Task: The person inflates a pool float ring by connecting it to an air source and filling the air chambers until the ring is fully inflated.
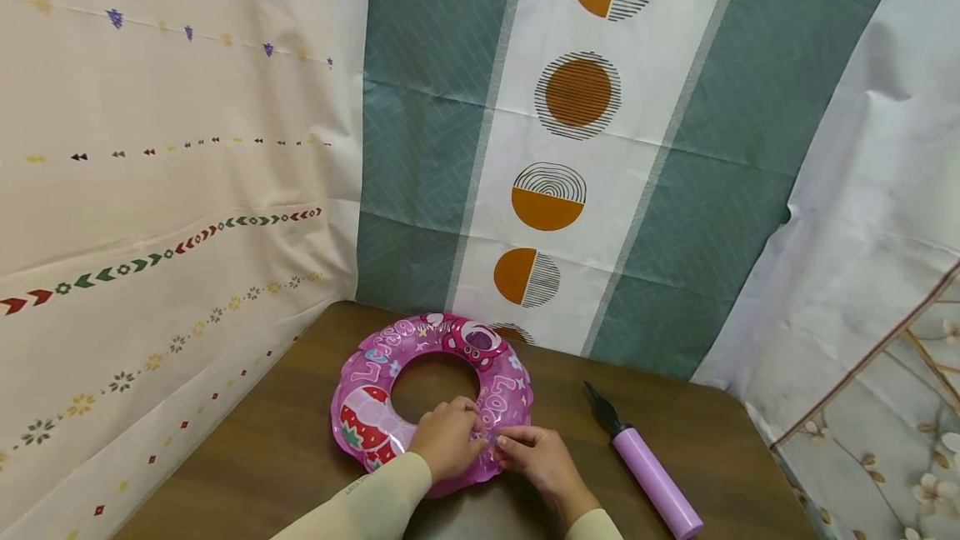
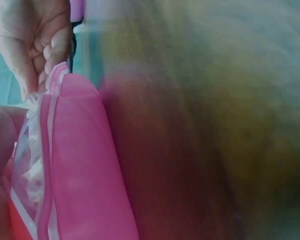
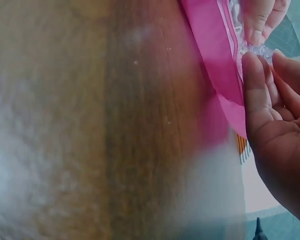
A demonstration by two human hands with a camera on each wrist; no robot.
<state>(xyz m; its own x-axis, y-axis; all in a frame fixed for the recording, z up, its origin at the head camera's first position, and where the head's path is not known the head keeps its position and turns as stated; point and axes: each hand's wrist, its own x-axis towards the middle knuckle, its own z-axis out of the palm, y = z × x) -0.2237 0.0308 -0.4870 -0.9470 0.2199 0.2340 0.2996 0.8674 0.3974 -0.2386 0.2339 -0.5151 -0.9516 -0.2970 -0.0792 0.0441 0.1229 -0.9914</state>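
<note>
A pink inflated swim ring (image 1: 360,377) with strawberry and bear prints lies on the brown table. My left hand (image 1: 447,438) rests over its near right side, with fingertips at a clear plastic valve (image 3: 262,51). From the right, my right hand (image 1: 542,465) pinches the same small valve between thumb and fingers. The right wrist view has both hands' fingertips meeting there, just beside the ring's seam. In the left wrist view the ring's pink side (image 2: 85,160) fills the middle, and my left hand shows only partly at the edge.
To the right of the ring lies a hand pump (image 1: 656,482) with a lilac barrel and black nozzle, pointing away from me. Patterned cloths (image 1: 420,148) hang behind the table (image 1: 247,473) and on both sides.
</note>
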